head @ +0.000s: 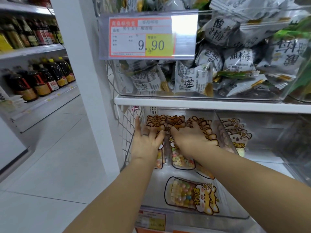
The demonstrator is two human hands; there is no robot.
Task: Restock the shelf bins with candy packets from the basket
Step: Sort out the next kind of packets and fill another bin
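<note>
Pkts (191,195): 1 flat, maybe 3 rows (175,121).

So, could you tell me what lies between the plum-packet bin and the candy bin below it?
The white shelf board, in the head view; the plum bin rests on it, the candy bin sits beneath.

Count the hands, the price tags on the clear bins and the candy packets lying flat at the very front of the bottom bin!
Bare hands: 2, left hand and right hand
Orange-and-yellow paper price tags: 2, upper and lower
Clear jar-shaped candy packets lying flat in front: 1
Total: 5
</note>
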